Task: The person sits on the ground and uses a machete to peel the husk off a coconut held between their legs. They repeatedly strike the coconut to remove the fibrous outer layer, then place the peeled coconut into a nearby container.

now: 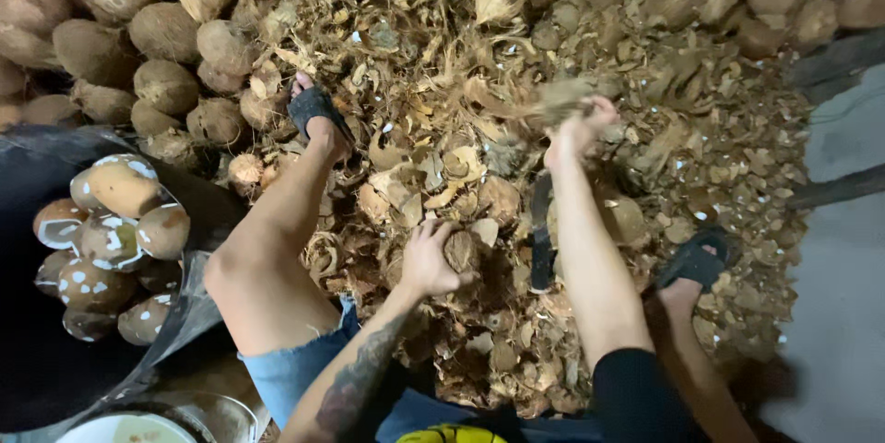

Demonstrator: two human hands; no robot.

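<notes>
Brown husk fibre and broken shell (pixel 442 157) covered the floor where a seated person worked. The left hand (pixel 431 259) closed around a small coconut (pixel 459 249) held low over the heap, between the knees. The right hand (pixel 581 129) gripped a blurred tuft of husk (pixel 560 97) raised above the pile. A dark blade (pixel 541 231) lay between the forearms. Peeled coconuts (pixel 111 240) filled a black tub (pixel 37 378) at left, beside stacked unhusked coconuts (pixel 166 33).

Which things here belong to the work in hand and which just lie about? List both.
In hand:
left hand gripping a coconut
right hand pulling husk fibre
blade

Lying about:
unhusked coconuts
peeled coconuts in a dark tub
husk scraps
</notes>
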